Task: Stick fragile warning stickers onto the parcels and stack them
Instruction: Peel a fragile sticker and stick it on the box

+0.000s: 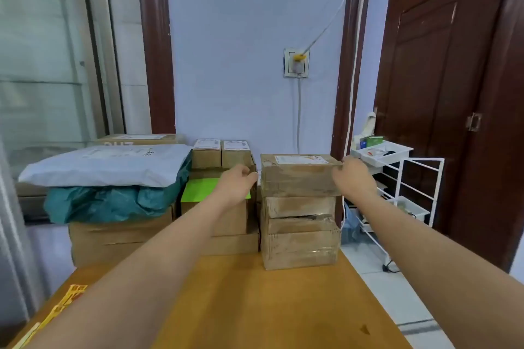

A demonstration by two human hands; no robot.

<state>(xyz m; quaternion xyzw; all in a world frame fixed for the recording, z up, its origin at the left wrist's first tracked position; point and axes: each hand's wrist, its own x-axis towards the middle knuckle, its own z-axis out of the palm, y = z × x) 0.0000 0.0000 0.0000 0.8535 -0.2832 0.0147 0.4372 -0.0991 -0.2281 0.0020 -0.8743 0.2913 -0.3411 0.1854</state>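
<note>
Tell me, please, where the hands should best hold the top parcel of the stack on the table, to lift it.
Probably the top parcel by its two short ends, one hand from each side: it is wide, flat and level. The right hand touches its right end; the left hand is beside its left end.

white wire rack (pixel 408 178) beside brown door (pixel 442 93); wall socket (pixel 296 63) behind.

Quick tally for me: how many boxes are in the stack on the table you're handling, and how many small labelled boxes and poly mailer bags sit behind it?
Taped cardboard boxes in the stack: 4, top box between left hand and right hand
Small labelled boxes: 2
Poly mailer bags: 2, grey and teal
Total: 8
</note>
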